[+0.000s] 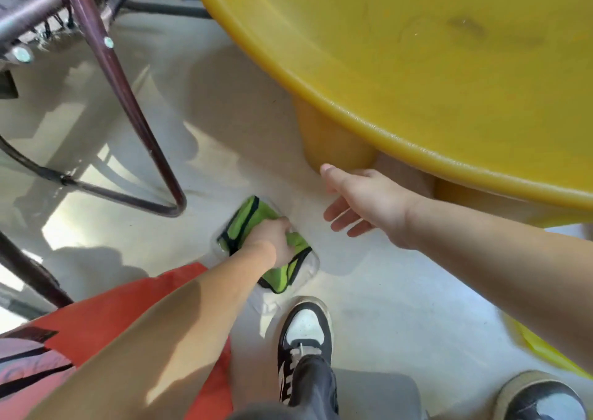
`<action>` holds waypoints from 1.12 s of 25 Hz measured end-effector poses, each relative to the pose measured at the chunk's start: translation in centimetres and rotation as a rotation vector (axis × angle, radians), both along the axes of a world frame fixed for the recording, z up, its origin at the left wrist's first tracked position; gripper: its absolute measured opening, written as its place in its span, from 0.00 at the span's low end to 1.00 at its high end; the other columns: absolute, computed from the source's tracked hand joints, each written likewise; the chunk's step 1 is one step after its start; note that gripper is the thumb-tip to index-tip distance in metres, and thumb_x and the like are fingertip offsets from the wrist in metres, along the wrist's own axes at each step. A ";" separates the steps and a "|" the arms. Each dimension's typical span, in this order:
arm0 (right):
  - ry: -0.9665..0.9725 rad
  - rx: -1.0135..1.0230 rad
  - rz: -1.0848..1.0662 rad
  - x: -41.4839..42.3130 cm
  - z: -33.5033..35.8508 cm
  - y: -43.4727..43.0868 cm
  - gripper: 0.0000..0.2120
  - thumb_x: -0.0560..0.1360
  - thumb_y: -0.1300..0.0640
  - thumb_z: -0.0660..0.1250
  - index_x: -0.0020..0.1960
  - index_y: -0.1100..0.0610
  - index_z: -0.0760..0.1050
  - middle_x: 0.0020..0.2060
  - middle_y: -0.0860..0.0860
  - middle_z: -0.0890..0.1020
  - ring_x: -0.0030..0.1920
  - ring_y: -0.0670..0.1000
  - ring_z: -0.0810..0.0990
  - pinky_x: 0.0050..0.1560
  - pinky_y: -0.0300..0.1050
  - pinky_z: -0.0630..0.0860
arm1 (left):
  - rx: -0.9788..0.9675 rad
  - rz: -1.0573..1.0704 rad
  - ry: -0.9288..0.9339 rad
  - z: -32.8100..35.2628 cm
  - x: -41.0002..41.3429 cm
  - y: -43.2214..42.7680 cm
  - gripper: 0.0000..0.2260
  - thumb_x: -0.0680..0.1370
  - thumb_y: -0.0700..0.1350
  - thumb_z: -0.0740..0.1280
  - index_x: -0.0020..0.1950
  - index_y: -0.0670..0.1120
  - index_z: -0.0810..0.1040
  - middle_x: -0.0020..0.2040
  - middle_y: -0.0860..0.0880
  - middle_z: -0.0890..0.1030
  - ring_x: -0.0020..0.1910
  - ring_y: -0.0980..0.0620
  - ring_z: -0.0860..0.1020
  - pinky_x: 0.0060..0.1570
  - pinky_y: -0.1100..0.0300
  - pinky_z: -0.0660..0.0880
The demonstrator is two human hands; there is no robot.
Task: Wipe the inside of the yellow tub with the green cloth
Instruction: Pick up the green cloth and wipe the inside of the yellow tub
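Note:
The large yellow tub point(378, 121) fills the upper right, its thick rim curving across the view and its inside bare with a dark smudge. On the pale floor below lies the green cloth point(247, 217) with black edging, inside a clear plastic wrapper point(308, 268). My left hand point(272, 240) is pressed down on the cloth with its fingers closed on it. My right hand point(362, 201) hovers open just right of the cloth, under the tub's rim, fingers spread and holding nothing.
A dark metal chair frame point(128, 105) stands at the upper left. My two black-and-white shoes point(305, 336) are on the floor at the bottom. Orange fabric point(106, 317) lies at the lower left. A yellow scrap point(545, 352) sits at the right edge.

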State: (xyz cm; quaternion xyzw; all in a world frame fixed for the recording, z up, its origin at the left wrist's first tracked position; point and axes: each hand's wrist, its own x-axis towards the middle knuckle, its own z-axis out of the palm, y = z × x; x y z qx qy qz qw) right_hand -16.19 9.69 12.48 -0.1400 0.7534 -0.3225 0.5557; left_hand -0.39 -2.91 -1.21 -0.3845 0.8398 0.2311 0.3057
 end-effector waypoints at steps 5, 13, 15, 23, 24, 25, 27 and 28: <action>0.083 0.055 0.091 -1.4 4.7 4.1 0.32 0.80 0.29 0.50 0.62 0.53 0.77 0.47 0.57 0.86 0.49 0.58 0.86 0.56 0.57 0.80 | 0.034 0.176 0.490 13.6 -5.6 2.1 0.07 0.68 0.48 0.66 0.37 0.46 0.74 0.34 0.47 0.79 0.37 0.44 0.77 0.35 0.52 0.74; 0.400 0.074 0.167 -5.6 11.3 10.9 0.25 0.82 0.39 0.57 0.43 0.58 0.79 0.35 0.56 0.86 0.32 0.56 0.84 0.31 0.41 0.74 | 0.100 0.103 0.944 30.1 -9.4 7.1 0.07 0.63 0.46 0.67 0.38 0.45 0.74 0.30 0.40 0.73 0.29 0.49 0.67 0.30 0.50 0.70; 0.865 0.082 0.353 -6.6 12.3 12.3 0.16 0.80 0.43 0.61 0.46 0.54 0.79 0.41 0.53 0.85 0.41 0.58 0.84 0.36 0.44 0.72 | -0.087 0.058 0.983 32.5 -11.6 7.4 0.06 0.66 0.47 0.67 0.40 0.48 0.74 0.29 0.50 0.73 0.29 0.52 0.69 0.31 0.55 0.69; 1.563 0.072 0.774 -9.0 8.2 17.3 0.17 0.54 0.60 0.78 0.35 0.56 0.72 0.34 0.55 0.73 0.34 0.58 0.72 0.33 0.51 0.58 | -0.429 -0.780 0.363 25.1 -16.2 11.8 0.32 0.71 0.56 0.63 0.74 0.50 0.66 0.61 0.46 0.71 0.63 0.42 0.68 0.65 0.47 0.66; 1.607 0.077 0.791 -9.2 8.0 17.4 0.16 0.54 0.62 0.76 0.36 0.56 0.71 0.34 0.55 0.72 0.33 0.58 0.71 0.34 0.51 0.56 | -0.481 -0.827 0.318 24.4 -16.1 11.9 0.37 0.69 0.58 0.65 0.77 0.48 0.62 0.62 0.44 0.69 0.63 0.41 0.67 0.65 0.46 0.65; 1.656 0.078 0.790 -9.3 7.7 17.3 0.16 0.53 0.64 0.74 0.36 0.56 0.71 0.33 0.55 0.72 0.33 0.57 0.71 0.34 0.51 0.55 | -0.537 -0.865 0.277 23.9 -16.1 12.0 0.42 0.67 0.57 0.68 0.77 0.45 0.60 0.63 0.43 0.68 0.63 0.40 0.67 0.64 0.46 0.65; 1.700 0.078 0.790 -9.5 7.5 16.9 0.15 0.54 0.65 0.73 0.35 0.55 0.71 0.30 0.53 0.71 0.31 0.56 0.70 0.33 0.50 0.56 | -0.667 -0.913 0.256 22.7 -16.6 12.1 0.38 0.61 0.47 0.74 0.71 0.43 0.69 0.56 0.42 0.74 0.54 0.41 0.73 0.53 0.48 0.71; 1.702 0.064 0.800 -9.6 7.4 16.8 0.14 0.55 0.65 0.72 0.35 0.55 0.71 0.30 0.53 0.71 0.30 0.56 0.70 0.33 0.49 0.56 | -0.732 -0.953 0.314 22.0 -17.0 12.1 0.30 0.58 0.40 0.71 0.61 0.43 0.77 0.48 0.43 0.77 0.46 0.42 0.76 0.43 0.51 0.72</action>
